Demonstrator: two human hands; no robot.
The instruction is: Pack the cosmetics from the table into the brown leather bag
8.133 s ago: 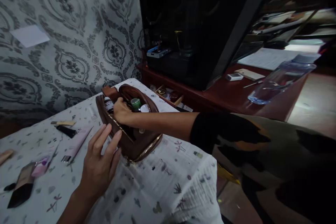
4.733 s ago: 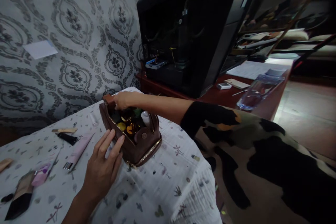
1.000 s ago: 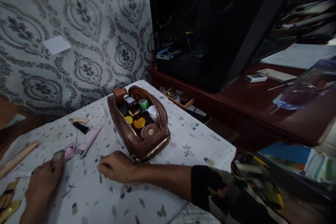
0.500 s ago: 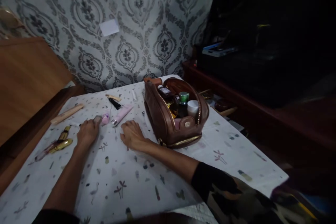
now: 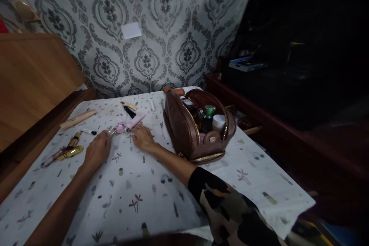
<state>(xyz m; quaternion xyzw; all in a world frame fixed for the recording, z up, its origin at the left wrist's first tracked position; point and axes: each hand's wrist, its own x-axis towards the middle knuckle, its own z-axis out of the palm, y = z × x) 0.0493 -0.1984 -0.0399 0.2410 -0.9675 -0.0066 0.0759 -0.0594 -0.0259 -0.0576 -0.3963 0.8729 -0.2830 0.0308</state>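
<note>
My left hand (image 5: 98,147) rests on the patterned cloth, its fingers closed on a small clear bottle (image 5: 111,131) at its fingertips. My right hand (image 5: 143,137) lies low over the cloth, fingers stretched toward a pink squeeze tube (image 5: 136,121) and at its near edge; I cannot tell whether they touch. Between the hands sits a small pink container (image 5: 120,126). Just beyond are a black tube (image 5: 129,112) and a thin beige tube (image 5: 129,105). To the right stands a brown leather toiletry bag (image 5: 180,127), unzipped, with a green-capped bottle (image 5: 209,110) and a white jar (image 5: 219,122) inside.
Gold-coloured cosmetic tubes (image 5: 70,150) and a long beige item (image 5: 77,119) lie left on the cloth-covered table (image 5: 155,200). A white tube (image 5: 152,105) lies farther back. A wooden panel (image 5: 31,80) borders the left, a dark red ledge (image 5: 276,146) the right.
My right hand has moved forward to the pink tube, its fingers reaching farther out. My left hand stays by the clear bottle. The view has shifted slightly left.
</note>
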